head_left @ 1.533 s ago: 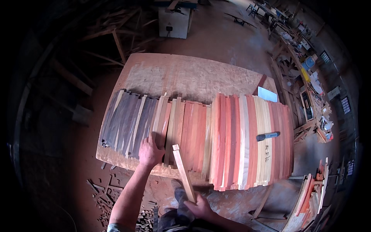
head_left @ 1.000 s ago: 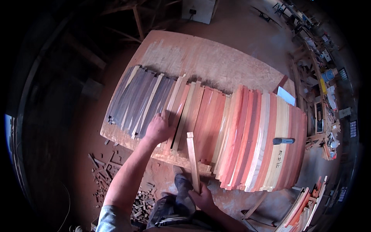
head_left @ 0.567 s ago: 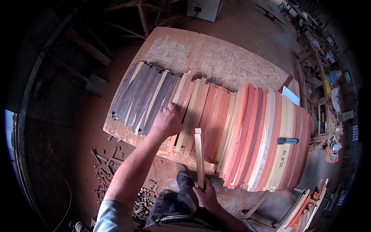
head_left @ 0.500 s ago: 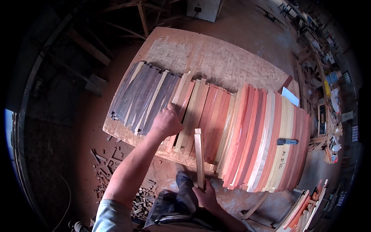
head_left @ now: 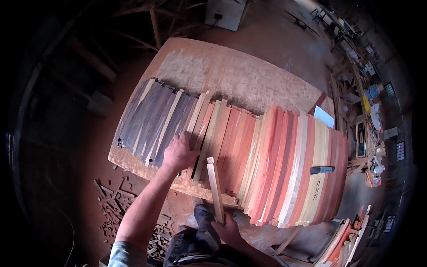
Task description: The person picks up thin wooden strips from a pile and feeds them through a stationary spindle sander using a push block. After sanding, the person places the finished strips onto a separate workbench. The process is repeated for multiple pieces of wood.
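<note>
My left hand (head_left: 180,152) lies over the row of wooden strips, where the dark strips (head_left: 155,115) meet the paler and reddish ones (head_left: 238,147). Its fingers are curled down onto a strip there, and the hand itself hides most of the grip. Lower down, just off the table's near edge, my right hand (head_left: 226,229) grips a pale square-sectioned wooden strip (head_left: 215,189) by its bottom end. That strip points up and leans slightly left, its upper end in front of the row.
The strips lie side by side on a worn wooden tabletop (head_left: 231,64). A dark marker (head_left: 321,170) rests on the right-hand stack, near a white sheet (head_left: 324,116). Offcuts (head_left: 113,200) litter the floor at left; more strips (head_left: 340,244) lean at lower right. A cluttered bench (head_left: 364,107) runs along the right.
The whole view has shifted a little, so the table sits further left and lower. The strip in my right hand has tilted slightly left. My left hand stays at about the same strips.
</note>
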### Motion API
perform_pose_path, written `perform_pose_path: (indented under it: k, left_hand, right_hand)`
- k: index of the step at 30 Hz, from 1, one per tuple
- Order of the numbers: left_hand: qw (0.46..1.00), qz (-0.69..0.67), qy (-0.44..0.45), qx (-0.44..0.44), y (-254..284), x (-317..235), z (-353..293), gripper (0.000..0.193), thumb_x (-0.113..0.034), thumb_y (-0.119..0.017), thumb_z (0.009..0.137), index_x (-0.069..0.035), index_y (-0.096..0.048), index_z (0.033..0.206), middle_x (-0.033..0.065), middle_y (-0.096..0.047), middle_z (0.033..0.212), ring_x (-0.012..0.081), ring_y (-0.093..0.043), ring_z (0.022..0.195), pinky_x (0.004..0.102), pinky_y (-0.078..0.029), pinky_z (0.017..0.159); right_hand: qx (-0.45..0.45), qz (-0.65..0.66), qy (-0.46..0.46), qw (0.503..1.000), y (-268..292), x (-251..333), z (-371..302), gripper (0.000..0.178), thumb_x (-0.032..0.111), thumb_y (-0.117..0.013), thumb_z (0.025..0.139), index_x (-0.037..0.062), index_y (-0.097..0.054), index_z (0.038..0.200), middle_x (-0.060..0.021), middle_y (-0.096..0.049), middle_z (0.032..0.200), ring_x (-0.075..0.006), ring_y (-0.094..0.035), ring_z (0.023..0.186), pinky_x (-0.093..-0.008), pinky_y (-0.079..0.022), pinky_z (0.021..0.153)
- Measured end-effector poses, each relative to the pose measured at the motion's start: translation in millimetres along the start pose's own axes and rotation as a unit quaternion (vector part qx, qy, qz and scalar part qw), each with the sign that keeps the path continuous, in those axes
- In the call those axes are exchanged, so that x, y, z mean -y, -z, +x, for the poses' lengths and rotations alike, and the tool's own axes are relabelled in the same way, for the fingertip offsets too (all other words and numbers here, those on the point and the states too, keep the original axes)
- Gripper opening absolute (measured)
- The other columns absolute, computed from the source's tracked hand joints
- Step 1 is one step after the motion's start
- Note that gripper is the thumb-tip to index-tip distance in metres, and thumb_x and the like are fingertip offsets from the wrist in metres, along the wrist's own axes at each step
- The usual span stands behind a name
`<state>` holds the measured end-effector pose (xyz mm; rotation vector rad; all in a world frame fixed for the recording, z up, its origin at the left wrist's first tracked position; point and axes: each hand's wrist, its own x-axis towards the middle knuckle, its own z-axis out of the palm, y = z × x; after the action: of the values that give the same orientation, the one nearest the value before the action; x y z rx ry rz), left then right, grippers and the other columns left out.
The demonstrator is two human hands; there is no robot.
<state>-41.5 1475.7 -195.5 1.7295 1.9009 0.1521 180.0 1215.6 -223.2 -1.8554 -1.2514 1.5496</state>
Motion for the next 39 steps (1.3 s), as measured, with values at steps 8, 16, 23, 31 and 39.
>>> perform_pose_path:
  k: [8, 16, 23, 31, 39]
  left_hand:
    - [0.998, 0.025, 0.013, 0.05, 20.0, -11.1, 6.1, 0.065, -0.034, -0.067, 0.076, 0.008, -0.05, 0.122, 0.028, -0.065, 0.115, 0.0395, -0.065, 0.11, 0.043, -0.053, 0.095]
    - [0.999, 0.017, -0.008, 0.051, 17.4, -5.0, 9.2, 0.062, -0.039, -0.071, 0.079, 0.006, -0.052, 0.118, 0.0289, -0.065, 0.115, 0.0397, -0.066, 0.109, 0.0445, -0.054, 0.092]
    - [0.999, -0.018, -0.003, 0.043, 18.4, -5.0, 8.7, 0.056, -0.045, -0.067, 0.089, 0.003, -0.056, 0.115, 0.0276, -0.067, 0.109, 0.0418, -0.066, 0.105, 0.048, -0.053, 0.09]
    - [0.999, -0.032, -0.022, 0.027, 17.7, 5.9, 4.3, 0.05, -0.041, -0.067, 0.089, -0.003, -0.059, 0.121, 0.024, -0.068, 0.112, 0.0424, -0.065, 0.105, 0.0489, -0.053, 0.09]
    - [0.996, -0.061, -0.065, -0.025, -2.2, 26.0, -0.4, 0.05, -0.031, -0.072, 0.084, -0.001, -0.057, 0.121, 0.0229, -0.064, 0.117, 0.0407, -0.064, 0.107, 0.0487, -0.052, 0.091]
  right_hand:
    - [-0.003, 0.065, -0.053, 0.997, -2.0, -10.2, 2.6, 0.032, 0.012, -0.072, 0.089, 0.0031, -0.056, 0.115, 0.0007, -0.057, 0.081, -0.0073, -0.054, 0.072, -0.026, -0.048, 0.063]
    - [-0.033, 0.071, 0.003, 0.997, 1.3, -28.0, 0.7, 0.026, 0.009, -0.07, 0.09, 0.0044, -0.055, 0.11, 0.0016, -0.054, 0.083, -0.004, -0.05, 0.069, -0.0232, -0.043, 0.056]
    - [0.0, 0.081, -0.081, 0.993, 2.4, -35.0, 4.1, 0.026, 0.011, -0.071, 0.09, 0.0035, -0.055, 0.109, 0.001, -0.057, 0.08, -0.0046, -0.052, 0.068, -0.0238, -0.045, 0.056]
    - [-0.009, 0.04, -0.045, 0.998, 11.2, -18.1, 9.0, 0.036, 0.015, -0.074, 0.088, 0.0018, -0.055, 0.116, -0.0024, -0.061, 0.082, -0.0085, -0.057, 0.071, -0.0279, -0.049, 0.061]
    - [-0.029, 0.001, -0.002, 1.0, 8.8, -20.1, 11.6, 0.036, 0.014, -0.073, 0.087, 0.0028, -0.055, 0.116, -0.0026, -0.061, 0.082, -0.0092, -0.058, 0.071, -0.0283, -0.051, 0.063]
